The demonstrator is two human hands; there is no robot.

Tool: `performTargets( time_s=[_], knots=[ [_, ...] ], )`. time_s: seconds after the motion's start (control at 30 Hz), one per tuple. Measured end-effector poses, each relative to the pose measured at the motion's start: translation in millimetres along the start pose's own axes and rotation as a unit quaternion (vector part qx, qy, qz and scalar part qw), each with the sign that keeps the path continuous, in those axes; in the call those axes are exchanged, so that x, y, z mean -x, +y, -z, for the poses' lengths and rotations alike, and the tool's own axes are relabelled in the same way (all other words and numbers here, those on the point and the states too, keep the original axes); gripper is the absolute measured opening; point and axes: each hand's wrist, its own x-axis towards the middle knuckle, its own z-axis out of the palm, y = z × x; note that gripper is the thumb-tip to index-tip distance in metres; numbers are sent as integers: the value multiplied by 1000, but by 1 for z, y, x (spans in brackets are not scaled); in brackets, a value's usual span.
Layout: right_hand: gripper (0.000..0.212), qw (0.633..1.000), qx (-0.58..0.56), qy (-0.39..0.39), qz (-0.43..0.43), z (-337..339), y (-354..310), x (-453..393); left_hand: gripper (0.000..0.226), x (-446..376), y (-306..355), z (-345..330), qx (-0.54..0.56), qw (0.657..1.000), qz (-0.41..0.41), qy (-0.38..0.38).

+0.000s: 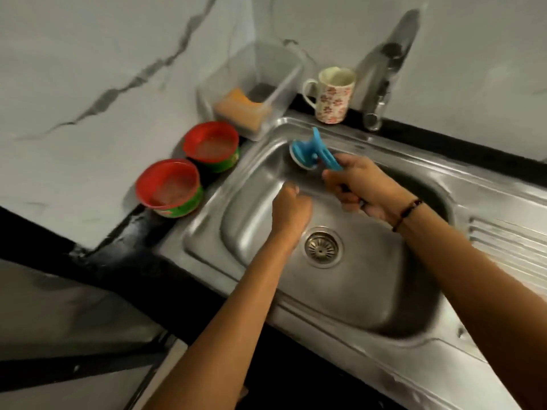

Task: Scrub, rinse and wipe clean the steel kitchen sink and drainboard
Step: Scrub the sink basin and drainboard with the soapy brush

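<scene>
Two hands over the basin, head view only. Right hand wrapped round the handle of a blue scrubber, fingers curled tight on it; round head of the tool out beyond the fingertips, pressed to or just off the far-left wall of the steel sink; contact not resolvable through motion blur. Held by the far end of the handle, probably for leverage and reach into the corner. Left hand just to the left of that grip and a little nearer the body, fingers curled under; whether holding anything or bracing on the sink wall: cannot tell. Drain strainer below both hands, uncovered. Drainboard off to the right of the grip, ridged, untouched at this moment.

Beyond the scrubber head: clear tub with an orange sponge inside, floral mug beside it, tap to the right of the mug. Left of the grip, on the counter: two red-rimmed bowls. Likely moved off the steel to free it for cleaning.

Judged: scrubbing stage, rinse and wipe not yet done.
</scene>
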Motion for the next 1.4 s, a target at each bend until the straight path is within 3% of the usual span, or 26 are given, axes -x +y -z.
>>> performTargets(
  time_s=[0.1, 0.23, 0.3, 0.4, 0.63, 0.87, 1.03, 1.2, 1.27, 1.4],
  knots=[
    [24, 996, 49, -38, 66, -59, -38, -48, 37, -21, -6, 34, 32, 999, -7, 25],
    [15, 976, 188, -19, 110, -128, -55, -109, 34, -49, -12, 72, 75, 995, -4, 69],
    [5, 946, 306, -12, 109, -145, -52, -129, 33, -56, -18, 82, 82, 995, 14, 62],
    [12, 905, 414, -8, 97, -155, -51, -141, 32, -61, -28, 85, 64, 996, 13, 58],
    [23, 905, 410, 32, 106, -157, -48, -146, 49, -59, -37, 96, 93, 995, 10, 47],
    [27, 901, 404, 66, 147, -158, -50, -126, 52, -58, -34, 97, 105, 994, -4, 38],
    [41, 906, 337, 171, 189, -116, -36, -71, 48, -45, -23, 75, 83, 996, -22, -1],
    [43, 924, 192, 307, 124, -46, 31, 34, 31, -17, -5, 3, 13, 994, -39, -98],
    [43, 907, 156, 381, 93, -16, 64, 77, 35, 2, -1, -35, -16, 985, -58, -164],
    [44, 838, 137, 528, 2, 48, 119, 169, 40, 60, 4, -113, -60, 944, -79, -314]
  ],
)
